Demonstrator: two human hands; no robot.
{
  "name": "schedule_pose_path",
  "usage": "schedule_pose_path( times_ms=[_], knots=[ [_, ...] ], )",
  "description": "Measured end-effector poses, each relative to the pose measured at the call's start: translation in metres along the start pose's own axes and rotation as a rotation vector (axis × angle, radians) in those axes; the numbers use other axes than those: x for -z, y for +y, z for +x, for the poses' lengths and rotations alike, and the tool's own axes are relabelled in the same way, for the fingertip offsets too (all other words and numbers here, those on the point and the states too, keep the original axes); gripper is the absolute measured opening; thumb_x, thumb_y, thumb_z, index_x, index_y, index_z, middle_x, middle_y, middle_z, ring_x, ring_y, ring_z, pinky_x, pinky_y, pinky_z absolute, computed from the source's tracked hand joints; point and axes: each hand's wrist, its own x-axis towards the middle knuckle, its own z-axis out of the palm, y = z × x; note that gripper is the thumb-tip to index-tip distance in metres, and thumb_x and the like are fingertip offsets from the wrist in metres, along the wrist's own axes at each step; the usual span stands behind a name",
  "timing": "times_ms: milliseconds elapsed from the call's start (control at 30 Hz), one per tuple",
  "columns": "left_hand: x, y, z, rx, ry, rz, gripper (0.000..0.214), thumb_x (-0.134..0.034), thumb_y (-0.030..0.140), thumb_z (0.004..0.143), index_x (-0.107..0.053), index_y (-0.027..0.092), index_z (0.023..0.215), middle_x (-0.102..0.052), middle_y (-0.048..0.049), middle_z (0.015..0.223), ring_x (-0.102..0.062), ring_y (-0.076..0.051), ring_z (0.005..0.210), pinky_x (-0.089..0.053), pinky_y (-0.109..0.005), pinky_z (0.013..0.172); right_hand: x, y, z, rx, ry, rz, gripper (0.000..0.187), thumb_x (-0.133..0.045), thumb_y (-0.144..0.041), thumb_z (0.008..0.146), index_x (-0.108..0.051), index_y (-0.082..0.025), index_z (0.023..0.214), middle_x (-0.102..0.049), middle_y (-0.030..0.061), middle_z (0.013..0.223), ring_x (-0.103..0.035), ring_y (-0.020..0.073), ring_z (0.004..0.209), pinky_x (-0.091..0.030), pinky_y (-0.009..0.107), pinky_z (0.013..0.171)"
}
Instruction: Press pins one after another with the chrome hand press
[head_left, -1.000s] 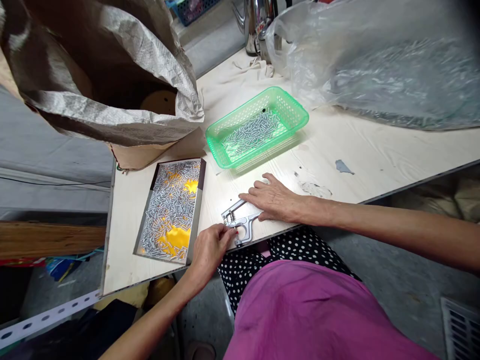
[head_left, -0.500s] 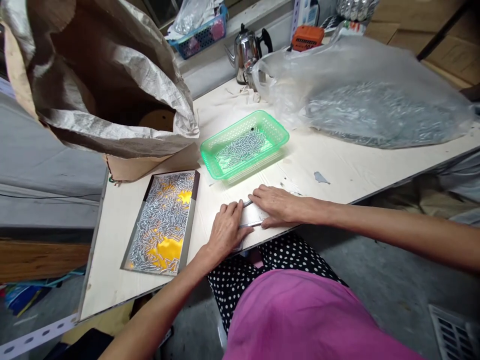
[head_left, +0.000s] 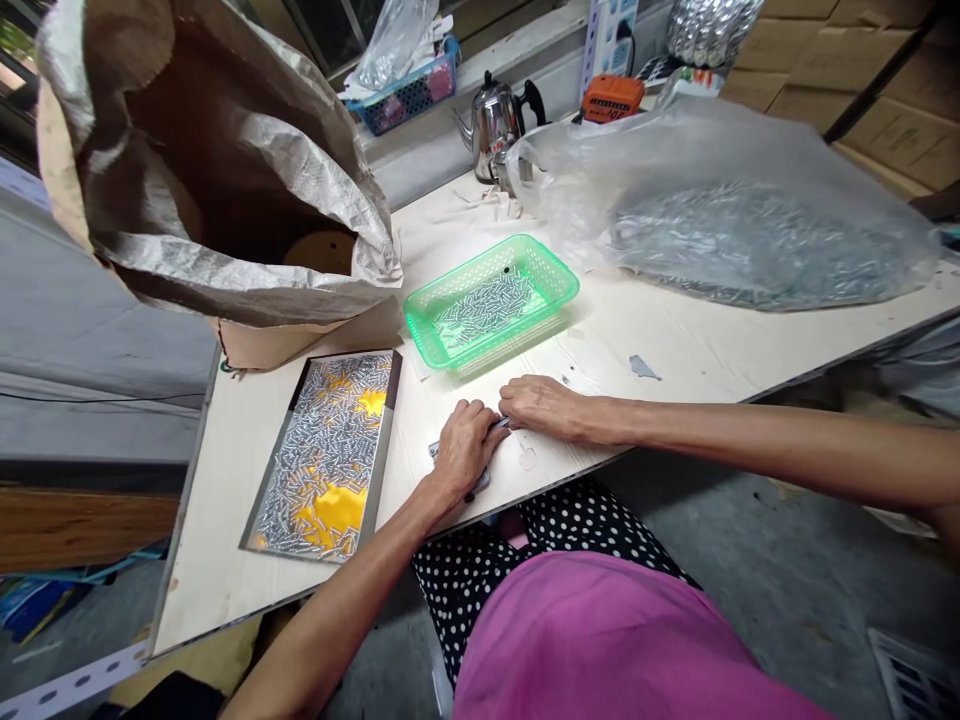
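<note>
A small metal hand press tool (head_left: 480, 482) lies near the front edge of the pale wooden table (head_left: 675, 340), mostly covered by both hands. My left hand (head_left: 463, 447) rests over its head, fingers curled down on it. My right hand (head_left: 541, 406) lies over the handles, fingers closed on them. To the left lies a flat tray (head_left: 384, 430) with a yellow lining and several small silver metal pieces. Behind the hands stands a green plastic basket (head_left: 555, 272) holding more of the same pieces.
A big grey woven sack (head_left: 247, 200) stands open at the table's back left. A clear plastic bag (head_left: 750, 210) full of silver pieces fills the right side. Behind it stand a steel kettle (head_left: 496, 118), a blue basket (head_left: 405, 90) and an orange device (head_left: 613, 96).
My left hand moved from the tool's tip up over its head, now covering it. My right hand slid left and closed on the handles. The view tilted up, showing more of the back.
</note>
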Motion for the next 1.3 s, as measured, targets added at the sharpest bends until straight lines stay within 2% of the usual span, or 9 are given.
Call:
schedule_pose_path(
  times_ms=[133, 200, 333, 400, 600, 900, 1100, 1233, 1300],
  knots=[
    [0.000, -0.002, 0.003, 0.000, 0.008, 0.019, 0.024, -0.051, 0.035, 0.096, -0.064, 0.017, 0.087, -0.058, -0.0058, 0.086, -0.050, -0.022, 0.087, -0.045, -0.035, 0.077, -0.004, 0.005, 0.002, 0.016, 0.013, 0.015, 0.019, -0.051, -0.022, 0.095, -0.066, -0.010, 0.092, -0.064, 0.0106, 0.093, -0.055, 0.0211, 0.088, -0.039, 0.032, 0.080],
    [0.003, 0.001, 0.000, 0.014, 0.008, 0.054, 0.024, -0.055, 0.038, 0.094, -0.064, 0.017, 0.099, -0.060, -0.0066, 0.091, -0.051, -0.023, 0.090, -0.047, -0.036, 0.079, -0.005, 0.010, 0.000, 0.017, 0.045, 0.039, 0.018, -0.058, -0.026, 0.091, -0.066, -0.010, 0.095, -0.061, 0.0111, 0.096, -0.054, 0.0219, 0.091, -0.040, 0.032, 0.079],
    [-0.003, 0.018, -0.017, 0.059, 0.100, 0.093, 0.051, -0.060, 0.041, 0.090, -0.049, 0.013, 0.131, -0.058, -0.0156, 0.123, -0.052, -0.030, 0.113, -0.048, -0.047, 0.094, -0.004, 0.026, -0.003, 0.034, 0.073, 0.070, 0.055, -0.074, -0.048, 0.075, -0.063, -0.009, 0.112, -0.056, 0.0148, 0.108, -0.050, 0.0265, 0.097, -0.041, 0.035, 0.079],
    [-0.013, 0.029, -0.030, 0.051, 0.158, 0.079, 0.053, -0.058, 0.038, 0.091, -0.044, 0.014, 0.136, -0.050, -0.0186, 0.139, -0.045, -0.033, 0.129, -0.042, -0.053, 0.104, -0.003, 0.031, -0.003, 0.038, 0.049, 0.053, 0.060, -0.071, -0.053, 0.076, -0.062, -0.009, 0.116, -0.057, 0.0154, 0.109, -0.049, 0.0271, 0.096, -0.040, 0.036, 0.080],
    [-0.031, 0.057, -0.056, 0.004, 0.102, -0.067, 0.054, -0.050, 0.043, 0.095, -0.038, 0.019, 0.142, -0.044, -0.0167, 0.148, -0.031, -0.034, 0.143, -0.032, -0.060, 0.112, -0.009, 0.018, 0.012, -0.105, 0.178, -0.068, 0.017, -0.058, -0.024, 0.090, -0.068, -0.013, 0.097, -0.063, 0.0112, 0.097, -0.048, 0.0243, 0.095, -0.034, 0.033, 0.078],
    [-0.025, 0.058, -0.065, -0.014, 0.057, -0.215, 0.055, -0.052, 0.052, 0.092, -0.048, 0.017, 0.134, -0.050, -0.0150, 0.143, -0.034, -0.031, 0.142, -0.027, -0.058, 0.115, -0.011, 0.004, 0.023, -0.169, 0.245, -0.177, 0.018, -0.050, -0.016, 0.093, -0.067, -0.012, 0.091, -0.064, 0.0122, 0.094, -0.048, 0.0230, 0.090, -0.031, 0.034, 0.074],
    [-0.031, 0.067, -0.076, -0.061, 0.084, -0.214, 0.054, -0.055, 0.051, 0.090, -0.053, 0.014, 0.130, -0.061, -0.0172, 0.128, -0.055, -0.031, 0.123, -0.045, -0.048, 0.103, -0.008, -0.062, 0.037, 0.369, 0.131, -0.071, 0.015, -0.056, -0.026, 0.093, -0.069, -0.019, 0.088, -0.060, 0.0078, 0.097, -0.044, 0.0221, 0.094, -0.031, 0.033, 0.072],
    [-0.010, 0.077, -0.109, -0.281, 0.176, -0.189, 0.029, -0.052, 0.033, 0.096, -0.062, 0.016, 0.117, -0.070, -0.0093, 0.113, -0.064, -0.021, 0.105, -0.048, -0.035, 0.099, -0.017, -0.082, 0.057, 0.509, 0.098, -0.125, 0.017, -0.059, -0.024, 0.090, -0.066, -0.018, 0.075, -0.060, 0.0069, 0.089, -0.044, 0.0233, 0.094, -0.030, 0.035, 0.070],
    [0.010, 0.065, -0.128, -0.268, 0.257, -0.136, 0.019, -0.052, 0.025, 0.095, -0.066, 0.016, 0.105, -0.072, -0.0067, 0.098, -0.065, -0.018, 0.092, -0.051, -0.032, 0.090, -0.025, -0.084, 0.065, 0.553, 0.122, -0.134, 0.017, -0.059, -0.022, 0.090, -0.065, -0.017, 0.076, -0.061, 0.0067, 0.089, -0.045, 0.0228, 0.094, -0.031, 0.036, 0.071]
  ],
)
